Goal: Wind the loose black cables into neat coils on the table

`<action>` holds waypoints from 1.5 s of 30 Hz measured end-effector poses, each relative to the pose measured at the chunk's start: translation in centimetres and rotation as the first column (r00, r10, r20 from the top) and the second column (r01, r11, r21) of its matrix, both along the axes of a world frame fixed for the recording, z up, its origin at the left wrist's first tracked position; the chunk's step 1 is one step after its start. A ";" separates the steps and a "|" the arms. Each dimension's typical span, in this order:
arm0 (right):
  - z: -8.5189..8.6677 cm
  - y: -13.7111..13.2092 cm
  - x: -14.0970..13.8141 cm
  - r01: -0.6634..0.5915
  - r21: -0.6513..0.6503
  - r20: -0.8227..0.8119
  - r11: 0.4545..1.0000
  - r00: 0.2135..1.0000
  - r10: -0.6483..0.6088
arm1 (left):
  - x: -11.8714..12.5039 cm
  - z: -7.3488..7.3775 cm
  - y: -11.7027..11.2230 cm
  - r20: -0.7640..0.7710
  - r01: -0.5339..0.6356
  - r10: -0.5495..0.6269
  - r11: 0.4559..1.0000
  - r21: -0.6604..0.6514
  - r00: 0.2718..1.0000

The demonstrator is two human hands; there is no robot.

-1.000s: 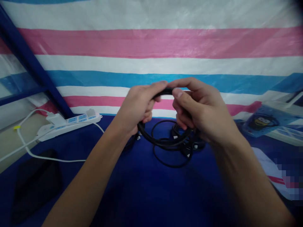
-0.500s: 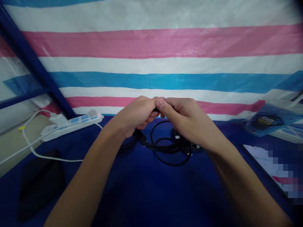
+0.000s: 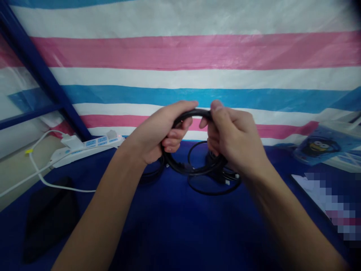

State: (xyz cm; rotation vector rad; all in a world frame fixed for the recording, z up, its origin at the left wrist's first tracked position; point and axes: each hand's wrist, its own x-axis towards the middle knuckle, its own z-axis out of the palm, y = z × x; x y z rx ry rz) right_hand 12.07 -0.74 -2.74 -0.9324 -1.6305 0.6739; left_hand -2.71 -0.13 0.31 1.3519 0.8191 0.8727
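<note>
A coiled black cable (image 3: 187,169) is held up between both hands, its loop open toward me. My left hand (image 3: 166,131) is closed round the coil's left side, with the thumb stretched along the top. On the right, my right hand (image 3: 232,131) pinches the top of the coil between thumb and bent fingers. Behind and below it, more black cables (image 3: 213,194) with small plugs (image 3: 227,181) lie on the blue table (image 3: 180,226). Another dark coil (image 3: 152,175) lies partly hidden behind my left wrist.
At the left, a white power strip (image 3: 87,148) has a white cord (image 3: 67,189) running from it. A dark flat object (image 3: 52,218) lies near the left edge. To the right are a blue cartoon-printed cup (image 3: 321,145) and a partly pixelated flat screen (image 3: 310,192). Striped sheeting (image 3: 197,52) hangs behind.
My hands were together at the top of the cable; now they are apart, right hand further right. The coil's upper arc shows between them, and the loop is raised and rounder.
</note>
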 end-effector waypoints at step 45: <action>1.4 -0.4 1.8 0.009 0.104 0.314 0.995 0.949 -0.041 | -0.4 -0.5 -0.8 -0.163 0.121 -0.074 0.948 0.294 0.984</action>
